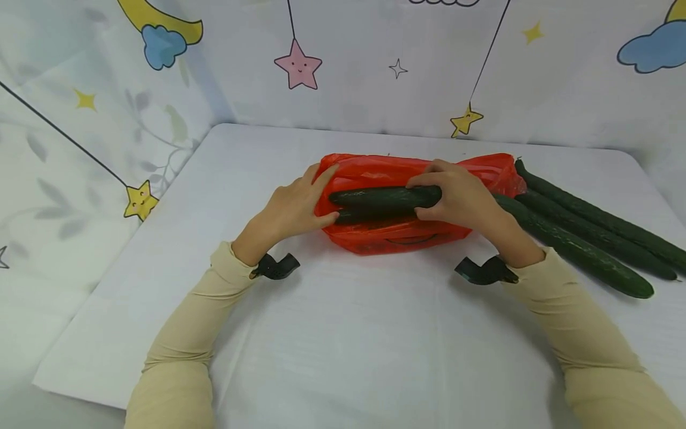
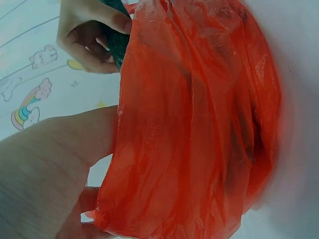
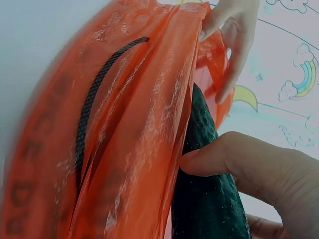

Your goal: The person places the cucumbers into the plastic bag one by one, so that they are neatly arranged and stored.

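Note:
A red plastic bag (image 1: 364,243) lies on its side at mid-table, its mouth facing up. One dark green cucumber (image 1: 370,198) shows in that mouth, and a second cucumber (image 1: 370,215) lies just below it, partly covered by the bag. My right hand (image 1: 455,193) grips the upper cucumber near its right end; in the right wrist view the thumb (image 3: 204,162) presses along its side. At the bag's left end my left hand (image 1: 292,205) holds the rim, thumb and fingers spread across the mouth. The left wrist view shows the bag's wrinkled near side (image 2: 184,124).
To the right of the bag lie a near cucumber (image 1: 579,247), a middle cucumber (image 1: 600,235) and a far cucumber (image 1: 605,214), side by side under the right forearm's far side. A white table (image 1: 343,345) carries everything. Behind it hangs a patterned cloth (image 1: 364,101).

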Action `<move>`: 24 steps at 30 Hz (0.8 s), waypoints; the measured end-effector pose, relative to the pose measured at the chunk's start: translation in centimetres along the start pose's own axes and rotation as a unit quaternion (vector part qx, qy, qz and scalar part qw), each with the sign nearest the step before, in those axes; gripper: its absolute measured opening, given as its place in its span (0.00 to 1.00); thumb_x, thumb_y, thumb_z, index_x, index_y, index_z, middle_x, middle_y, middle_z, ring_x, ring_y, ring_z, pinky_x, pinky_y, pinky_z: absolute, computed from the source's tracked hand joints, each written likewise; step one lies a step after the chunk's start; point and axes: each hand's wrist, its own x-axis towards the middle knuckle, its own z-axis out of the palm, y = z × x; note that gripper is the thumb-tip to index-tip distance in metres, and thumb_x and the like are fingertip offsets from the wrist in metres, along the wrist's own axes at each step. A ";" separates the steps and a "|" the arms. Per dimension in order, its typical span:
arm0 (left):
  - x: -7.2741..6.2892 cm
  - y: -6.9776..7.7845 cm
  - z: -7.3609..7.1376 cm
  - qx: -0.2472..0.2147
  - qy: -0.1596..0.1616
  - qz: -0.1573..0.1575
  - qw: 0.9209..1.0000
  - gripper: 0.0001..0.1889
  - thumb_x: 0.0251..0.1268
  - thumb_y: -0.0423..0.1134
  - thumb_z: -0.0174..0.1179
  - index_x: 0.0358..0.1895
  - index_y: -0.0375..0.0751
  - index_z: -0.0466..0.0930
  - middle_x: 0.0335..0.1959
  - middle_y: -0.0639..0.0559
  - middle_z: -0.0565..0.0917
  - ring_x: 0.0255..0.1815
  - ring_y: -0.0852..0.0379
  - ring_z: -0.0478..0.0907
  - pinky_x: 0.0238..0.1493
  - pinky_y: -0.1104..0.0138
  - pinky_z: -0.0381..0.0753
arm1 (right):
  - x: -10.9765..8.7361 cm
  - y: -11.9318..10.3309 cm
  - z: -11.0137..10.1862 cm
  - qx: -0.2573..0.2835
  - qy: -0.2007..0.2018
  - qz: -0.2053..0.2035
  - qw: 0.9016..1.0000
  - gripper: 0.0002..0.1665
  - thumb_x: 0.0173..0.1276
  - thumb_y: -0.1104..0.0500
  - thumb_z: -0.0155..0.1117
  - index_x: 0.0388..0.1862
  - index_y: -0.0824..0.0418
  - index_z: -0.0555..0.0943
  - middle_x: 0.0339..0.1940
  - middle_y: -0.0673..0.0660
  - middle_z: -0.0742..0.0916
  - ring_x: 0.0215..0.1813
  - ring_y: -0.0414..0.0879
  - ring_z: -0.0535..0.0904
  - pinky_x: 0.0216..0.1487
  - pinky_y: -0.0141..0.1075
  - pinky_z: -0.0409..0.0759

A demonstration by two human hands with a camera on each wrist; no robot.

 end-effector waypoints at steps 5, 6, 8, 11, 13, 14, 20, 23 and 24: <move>0.0 0.0 0.0 0.002 -0.002 0.001 1.000 0.45 0.62 0.52 0.63 0.77 0.41 0.50 0.72 0.36 0.59 0.54 0.39 0.77 0.36 0.51 0.85 | 0.6 -0.3 0.3 -0.006 -0.001 -0.004 1.000 0.23 0.56 0.60 0.71 0.53 0.58 0.84 0.50 0.60 0.80 0.48 0.56 0.75 0.47 0.52 0.79; 0.0 0.0 0.0 0.002 -0.002 0.001 1.000 0.45 0.62 0.52 0.63 0.77 0.41 0.49 0.72 0.35 0.59 0.54 0.39 0.77 0.36 0.51 0.85 | 0.7 -0.4 0.3 -0.008 -0.002 -0.004 1.000 0.23 0.56 0.60 0.71 0.54 0.58 0.84 0.50 0.60 0.80 0.48 0.56 0.75 0.47 0.52 0.79; 0.0 0.0 0.0 0.001 -0.002 0.001 1.000 0.46 0.62 0.52 0.63 0.77 0.40 0.49 0.73 0.35 0.59 0.54 0.38 0.77 0.36 0.51 0.85 | 0.9 -0.5 0.4 -0.012 -0.002 -0.006 1.000 0.23 0.56 0.61 0.71 0.53 0.58 0.84 0.50 0.60 0.79 0.48 0.56 0.76 0.47 0.52 0.79; 0.0 0.0 0.0 0.000 -0.001 0.002 1.000 0.45 0.62 0.52 0.63 0.77 0.40 0.50 0.73 0.35 0.59 0.55 0.38 0.77 0.36 0.50 0.85 | 1.3 -0.6 0.6 -0.019 -0.006 -0.012 1.000 0.24 0.56 0.61 0.71 0.54 0.58 0.84 0.51 0.61 0.79 0.49 0.57 0.76 0.48 0.53 0.79; 0.0 0.0 0.1 -0.001 0.000 0.002 1.000 0.45 0.62 0.52 0.63 0.77 0.40 0.50 0.73 0.35 0.59 0.54 0.38 0.77 0.36 0.51 0.85 | 1.5 -0.7 0.7 -0.024 -0.009 -0.018 1.000 0.24 0.56 0.62 0.71 0.54 0.58 0.84 0.52 0.62 0.79 0.50 0.57 0.75 0.48 0.53 0.79; 0.0 0.0 0.1 -0.001 0.000 0.002 1.000 0.45 0.62 0.52 0.63 0.77 0.40 0.50 0.72 0.35 0.59 0.54 0.38 0.77 0.36 0.51 0.85 | 1.6 -0.8 0.7 -0.027 -0.011 -0.020 0.999 0.24 0.56 0.62 0.71 0.55 0.58 0.84 0.52 0.62 0.79 0.50 0.58 0.75 0.49 0.53 0.79; -0.1 -0.1 0.2 0.003 0.004 0.004 1.000 0.45 0.62 0.52 0.63 0.77 0.40 0.50 0.72 0.35 0.59 0.54 0.38 0.78 0.34 0.52 0.85 | 2.1 -1.0 1.0 -0.042 -0.014 -0.030 0.999 0.26 0.56 0.62 0.72 0.56 0.58 0.83 0.53 0.62 0.79 0.48 0.57 0.76 0.47 0.52 0.80; 0.0 -0.1 0.2 0.005 0.006 0.004 1.000 0.45 0.62 0.52 0.63 0.77 0.40 0.50 0.72 0.35 0.59 0.53 0.38 0.78 0.34 0.52 0.85 | 2.4 -1.1 1.0 -0.048 -0.007 -0.038 0.998 0.26 0.55 0.62 0.72 0.56 0.57 0.84 0.52 0.61 0.79 0.46 0.56 0.76 0.45 0.50 0.80; 0.0 -0.1 0.1 0.005 0.006 0.004 1.000 0.45 0.62 0.52 0.63 0.77 0.41 0.50 0.72 0.35 0.59 0.53 0.38 0.78 0.34 0.52 0.85 | 2.4 -1.2 1.1 -0.049 -0.004 -0.041 0.998 0.25 0.55 0.62 0.72 0.55 0.57 0.84 0.52 0.61 0.79 0.46 0.55 0.77 0.44 0.49 0.80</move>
